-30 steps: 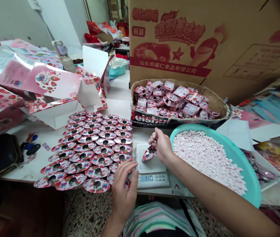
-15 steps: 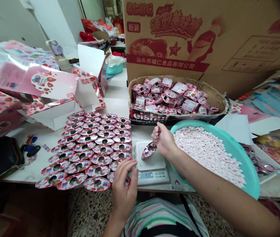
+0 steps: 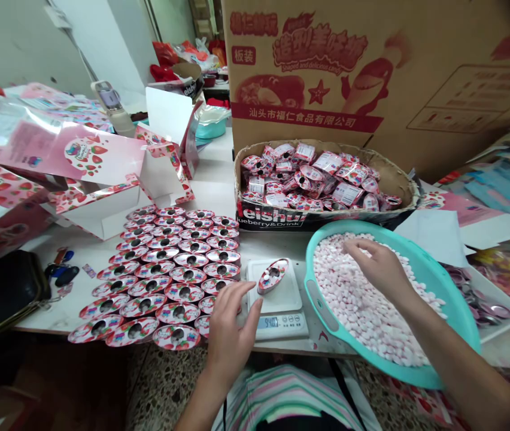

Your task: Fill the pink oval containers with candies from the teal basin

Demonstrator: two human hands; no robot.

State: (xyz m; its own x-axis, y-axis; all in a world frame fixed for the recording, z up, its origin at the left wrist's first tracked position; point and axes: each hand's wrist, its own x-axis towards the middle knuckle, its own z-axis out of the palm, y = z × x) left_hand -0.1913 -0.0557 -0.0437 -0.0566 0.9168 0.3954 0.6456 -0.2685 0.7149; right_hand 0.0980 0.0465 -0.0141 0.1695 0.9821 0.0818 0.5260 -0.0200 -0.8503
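Note:
A digital scale bears one small oval container with a strawberry print and a hole in its top; a few white pieces lie at that hole. The display reads about 94.0. My left hand is beside the scale's left edge, fingers stretched and thumb apart, holding nothing. Over the small pale pink candies in a turquoise basin is my right hand, its fingers loosely bent and apart. Rows of matching oval containers, holes upward, stand left of the scale.
Behind the scale, a cut-down carton holds a heap of printed containers. A large cardboard box rises behind it. Folded pink boxes, keys and a black pouch lie left. A white tray stands right of the basin.
My right hand has moved right, from above the container on the scale to over the candies. The basin has shifted slightly. The scale's reading rose slightly.

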